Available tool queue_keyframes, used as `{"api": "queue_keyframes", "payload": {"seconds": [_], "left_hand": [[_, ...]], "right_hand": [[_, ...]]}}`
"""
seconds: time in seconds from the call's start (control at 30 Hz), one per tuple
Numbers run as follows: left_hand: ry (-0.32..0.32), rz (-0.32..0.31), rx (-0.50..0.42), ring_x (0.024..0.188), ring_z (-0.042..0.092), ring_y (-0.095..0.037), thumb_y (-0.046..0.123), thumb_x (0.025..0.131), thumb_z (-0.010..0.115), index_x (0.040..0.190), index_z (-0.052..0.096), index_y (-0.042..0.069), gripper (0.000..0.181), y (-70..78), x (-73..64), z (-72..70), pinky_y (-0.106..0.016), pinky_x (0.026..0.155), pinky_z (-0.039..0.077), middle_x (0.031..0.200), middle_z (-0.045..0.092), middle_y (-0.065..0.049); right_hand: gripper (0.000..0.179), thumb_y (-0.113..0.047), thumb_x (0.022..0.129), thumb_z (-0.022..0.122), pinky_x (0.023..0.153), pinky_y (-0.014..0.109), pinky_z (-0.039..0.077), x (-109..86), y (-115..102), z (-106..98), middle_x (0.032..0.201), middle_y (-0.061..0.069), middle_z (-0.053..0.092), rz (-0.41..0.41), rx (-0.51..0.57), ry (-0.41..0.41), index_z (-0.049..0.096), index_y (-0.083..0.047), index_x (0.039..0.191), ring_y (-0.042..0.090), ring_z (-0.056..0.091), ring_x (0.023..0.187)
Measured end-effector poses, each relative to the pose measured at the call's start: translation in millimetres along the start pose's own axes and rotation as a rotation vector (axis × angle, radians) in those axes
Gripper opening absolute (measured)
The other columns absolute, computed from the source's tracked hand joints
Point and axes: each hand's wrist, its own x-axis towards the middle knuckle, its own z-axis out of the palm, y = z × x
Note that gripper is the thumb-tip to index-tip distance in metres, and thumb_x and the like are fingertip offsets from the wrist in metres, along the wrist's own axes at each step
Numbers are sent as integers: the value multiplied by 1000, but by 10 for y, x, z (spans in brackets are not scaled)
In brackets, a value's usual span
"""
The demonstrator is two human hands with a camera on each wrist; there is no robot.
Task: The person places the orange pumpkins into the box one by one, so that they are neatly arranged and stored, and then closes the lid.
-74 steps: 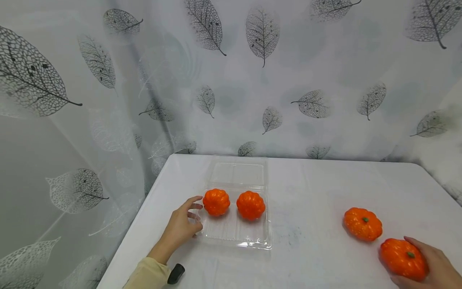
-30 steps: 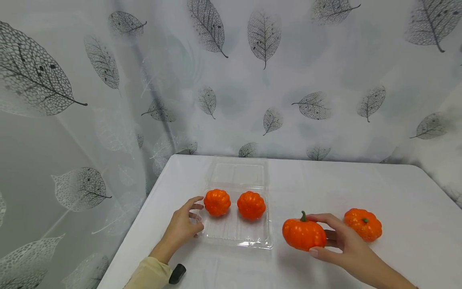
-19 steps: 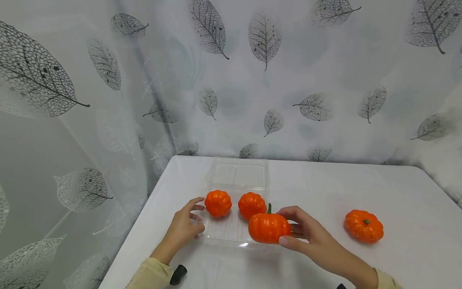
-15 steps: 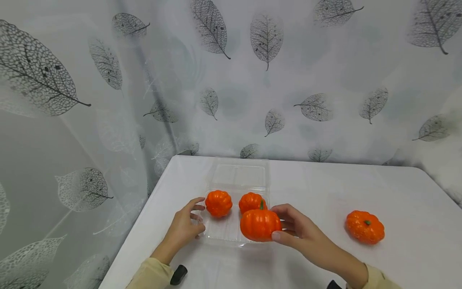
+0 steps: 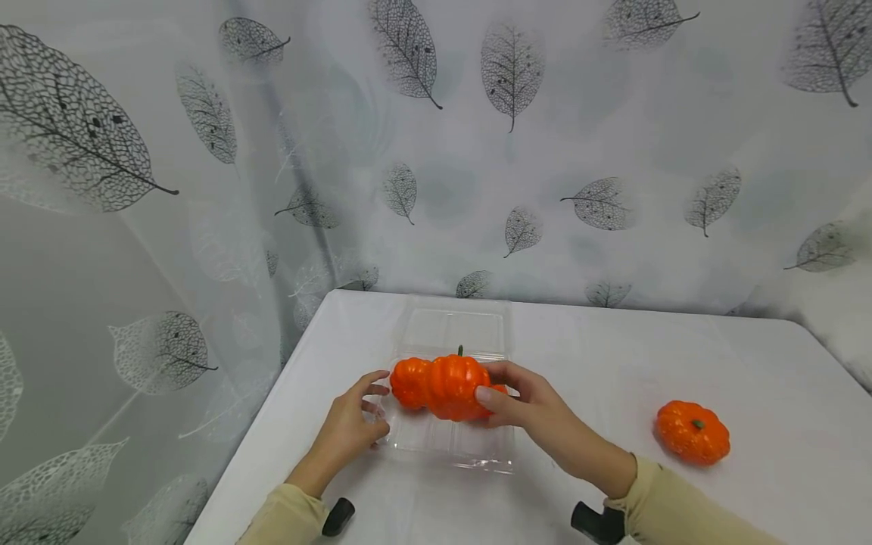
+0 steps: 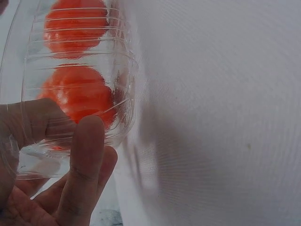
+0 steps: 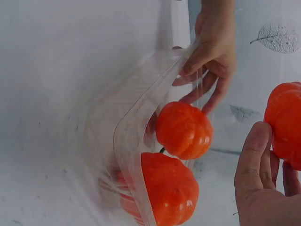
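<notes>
A clear plastic clamshell box (image 5: 422, 439) lies with its lid folded back on the table. My left hand (image 5: 346, 428) grips its left side, thumb and fingers about the wall; in the left wrist view the fingers (image 6: 87, 165) show against the plastic. Inside sit two small orange pumpkins, the left one (image 5: 409, 382) and the right one (image 7: 169, 190), which is mostly hidden in the head view. Above the box, my right hand (image 5: 538, 412) holds another orange pumpkin (image 5: 453, 387) by its right side, green stem up. In the right wrist view this held pumpkin (image 7: 287, 125) is apart from the others.
One more orange pumpkin (image 5: 693, 433) rests on the right part of the white table (image 5: 579, 341). A leaf-patterned curtain (image 5: 463, 151) hangs behind the table and along its left. Dark devices (image 5: 599, 522) are worn at both wrists.
My right hand has picked up the front pumpkin from the right of the table and carried it left, over the box. The left hand has stayed at the box's side.
</notes>
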Motion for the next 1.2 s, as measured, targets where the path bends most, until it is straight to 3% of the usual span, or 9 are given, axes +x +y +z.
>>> {"api": "queue_keyframes", "payload": {"seconds": [0.2, 0.4, 0.53, 0.7, 0.8, 1.0, 1.2], "left_hand": [[4, 9, 3, 89, 62, -25, -11, 72, 70, 143, 52, 14, 77, -6, -8, -19, -31, 48, 57, 125, 64, -15], [1, 4, 3, 88, 62, -25, -9, 73, 70, 143, 52, 15, 76, -17, -10, -22, -31, 49, 58, 124, 64, -15], [1, -2, 9, 89, 62, -25, -7, 76, 71, 144, 52, 16, 74, -23, -12, -18, -31, 50, 58, 124, 64, -13], [-4, 6, 17, 89, 62, -23, -6, 79, 71, 145, 51, 16, 72, -23, -11, -11, -29, 51, 58, 125, 64, -12], [-2, 16, 14, 88, 62, -23, -6, 79, 71, 144, 52, 15, 71, -11, -10, -5, -29, 51, 58, 124, 64, -12], [7, 25, 4, 89, 62, -24, -7, 79, 70, 144, 52, 15, 71, -12, -15, -3, -29, 50, 58, 123, 64, -13], [21, 55, 17, 87, 63, -23, -6, 78, 68, 143, 54, 14, 69, -33, -28, 5, -28, 49, 57, 121, 65, -13]], "right_hand": [[53, -28, 98, 67, 90, 40, 58, 153, 59, 106, 130, 17, 58, 106, 52, 18, 48, -1, 139, 30, 67, 107], [56, -31, 94, 73, 82, 41, 61, 256, 191, 218, 124, 15, 60, 181, -19, 39, 50, 0, 135, 26, 68, 96], [55, -30, 91, 76, 80, 41, 61, 291, 250, 288, 120, 13, 61, 216, -80, 20, 54, 0, 131, 24, 66, 100], [56, -28, 89, 78, 80, 40, 61, 316, 325, 346, 123, 11, 60, 226, -152, -2, 55, 0, 131, 26, 59, 110], [57, -33, 87, 79, 84, 39, 59, 333, 368, 360, 127, 9, 60, 211, -248, -6, 56, -2, 130, 27, 57, 114], [56, -44, 85, 79, 85, 36, 55, 396, 446, 396, 113, 1, 63, 187, -443, -20, 59, -10, 125, 21, 56, 99], [53, -43, 86, 79, 78, 34, 54, 414, 487, 426, 105, -1, 63, 166, -471, -35, 59, -9, 122, 18, 60, 89]]}}
